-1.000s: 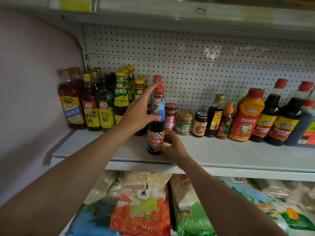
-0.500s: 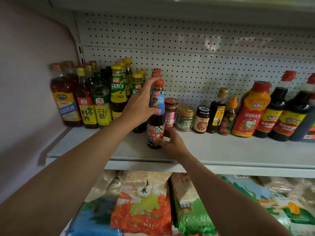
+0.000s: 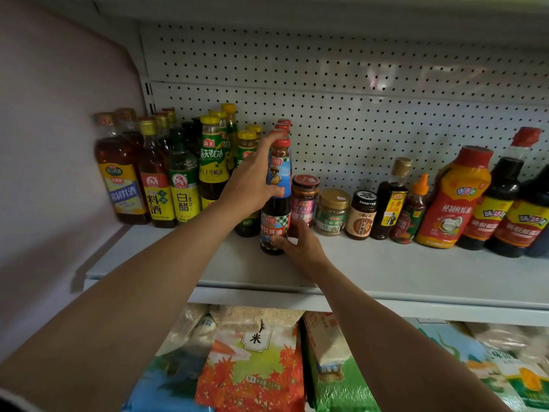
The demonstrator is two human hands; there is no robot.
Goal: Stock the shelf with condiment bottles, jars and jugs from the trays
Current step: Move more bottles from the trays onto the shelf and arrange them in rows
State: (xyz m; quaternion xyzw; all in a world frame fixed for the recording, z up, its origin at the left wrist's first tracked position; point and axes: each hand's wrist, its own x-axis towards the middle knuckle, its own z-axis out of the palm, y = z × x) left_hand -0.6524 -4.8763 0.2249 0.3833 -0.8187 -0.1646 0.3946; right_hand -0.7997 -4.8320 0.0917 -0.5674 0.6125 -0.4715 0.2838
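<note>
A dark oyster sauce bottle (image 3: 277, 215) with a red cap and a blue neck label stands upright on the white shelf (image 3: 386, 272), in front of a row of like bottles. My left hand (image 3: 252, 182) wraps its neck and upper body from the left. My right hand (image 3: 303, 248) grips its base from the right, fingertips on the lower label. To the left stand cooking wine and vinegar bottles (image 3: 154, 179). Small jars (image 3: 331, 212) and red-capped sauce bottles (image 3: 451, 200) line the right.
A pegboard back panel (image 3: 356, 114) closes the shelf behind, a pale wall (image 3: 53, 144) stands at the left, and another shelf hangs overhead. Bags of rice and grain (image 3: 252, 367) fill the level below. Bare shelf surface lies in front of the jars.
Both hands keep their grip on the oyster sauce bottle, which stays at the same spot on the shelf. The view has shifted slightly downward and nearer.
</note>
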